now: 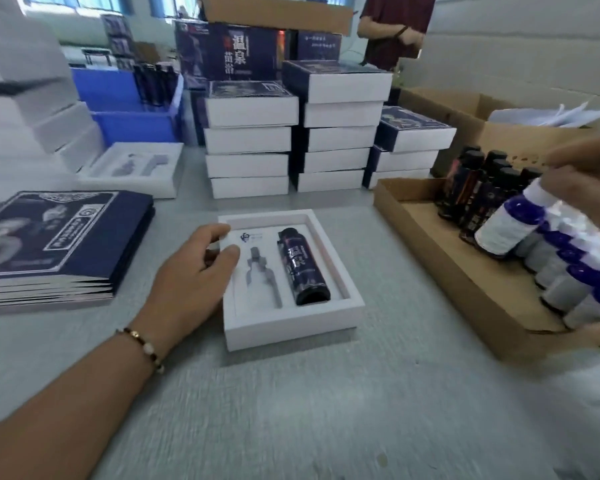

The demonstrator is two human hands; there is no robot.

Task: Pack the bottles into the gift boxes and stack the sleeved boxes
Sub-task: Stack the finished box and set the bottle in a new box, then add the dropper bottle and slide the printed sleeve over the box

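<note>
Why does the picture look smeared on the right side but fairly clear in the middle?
Head view: the right hand and the white bottle it grips are streaked by motion blur; the open gift box and the dark bottle lying in it read sharper, as does the left hand resting on its edge. The wide lens bends the stacked boxes outward; lighting is soft, shadows faint.

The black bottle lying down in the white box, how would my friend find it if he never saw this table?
Start at the grey table and look at its middle, in front of the stacks of boxes. There sits an open white gift box, with the left hand resting on its left edge. The black bottle lies flat in the box's right slot, while the other black bottles stand upright in the cardboard tray.
</note>
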